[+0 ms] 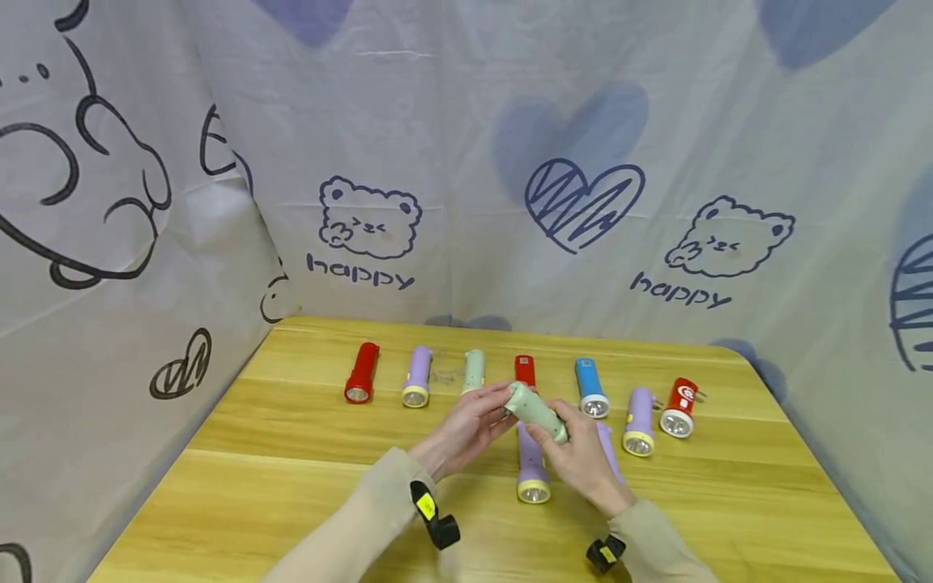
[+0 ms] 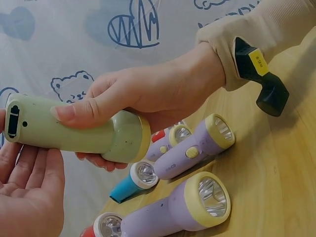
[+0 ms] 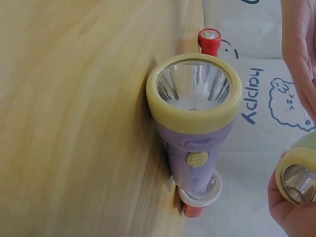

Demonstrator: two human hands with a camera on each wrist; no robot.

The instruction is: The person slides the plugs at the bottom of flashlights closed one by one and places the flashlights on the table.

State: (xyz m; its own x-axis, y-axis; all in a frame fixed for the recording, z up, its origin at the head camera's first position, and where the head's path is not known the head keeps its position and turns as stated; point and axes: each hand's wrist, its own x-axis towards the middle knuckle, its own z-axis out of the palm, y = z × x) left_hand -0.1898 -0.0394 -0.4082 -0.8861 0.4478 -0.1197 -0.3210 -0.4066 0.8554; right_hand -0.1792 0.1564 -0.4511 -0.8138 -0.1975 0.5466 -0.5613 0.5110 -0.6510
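Note:
A pale green flashlight (image 1: pixel 536 411) with a cream head rim is held above the table between both hands. My right hand (image 1: pixel 583 453) grips its body near the head, thumb (image 2: pixel 81 111) along the top side. At the tail end, my left hand (image 1: pixel 470 429) holds it, with its fingers (image 2: pixel 42 168) against the underside. The tail shows a dark slot and a small hole in the left wrist view. Below the hands lies a purple flashlight (image 1: pixel 532 463) with a yellow rim. Another purple flashlight (image 1: pixel 608 447) is partly hidden behind the right hand.
Across the wooden table (image 1: pixel 291 486) runs a back row: red (image 1: pixel 363 371), purple (image 1: pixel 419 371), green (image 1: pixel 475 368), red (image 1: pixel 525 371) and blue (image 1: pixel 589 382) flashlights. Farther right lie a purple flashlight (image 1: pixel 640 417) and a red flashlight (image 1: pixel 679 405), both with plug prongs out. A printed cloth (image 1: pixel 466 162) hangs behind.

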